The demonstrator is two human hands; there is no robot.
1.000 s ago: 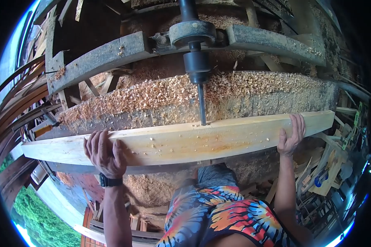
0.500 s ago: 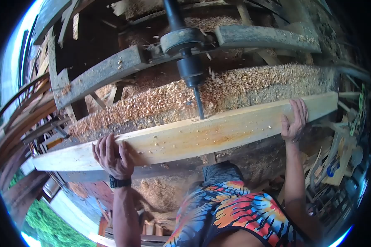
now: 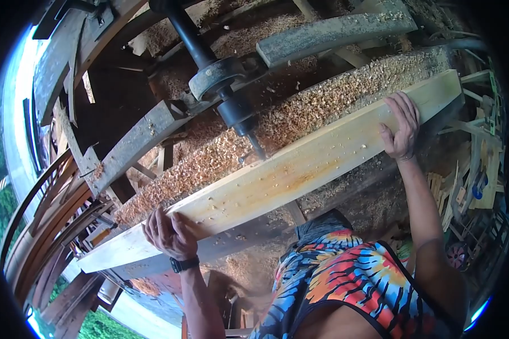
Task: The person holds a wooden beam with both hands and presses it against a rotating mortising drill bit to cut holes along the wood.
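A long pale wooden board point(image 3: 288, 172) slants across the bench, its right end higher in the view. My left hand point(image 3: 171, 234), with a dark watch on the wrist, grips the near face and top edge toward the board's left end. Closer to the right end, my right hand point(image 3: 401, 127) has its fingers over the top edge and its thumb on the face. Between my hands, a drill bit point(image 3: 257, 148) in a dark chuck point(image 3: 236, 111) meets the board's far edge. Small chips dot the face; how deep the bit sits is hidden.
A thick band of wood shavings point(image 3: 322, 93) lies behind the board. Worn timber beams point(image 3: 339, 35) flank the dark spindle point(image 3: 192, 39). Curved wood strips point(image 3: 39, 226) are stacked at left, and offcuts point(image 3: 464, 186) lie at right. My patterned shirt point(image 3: 350, 265) is close below.
The view has tilted, so the board, beams and spindle appear more slanted. Both hands keep their hold on the board. The bit remains at its far edge.
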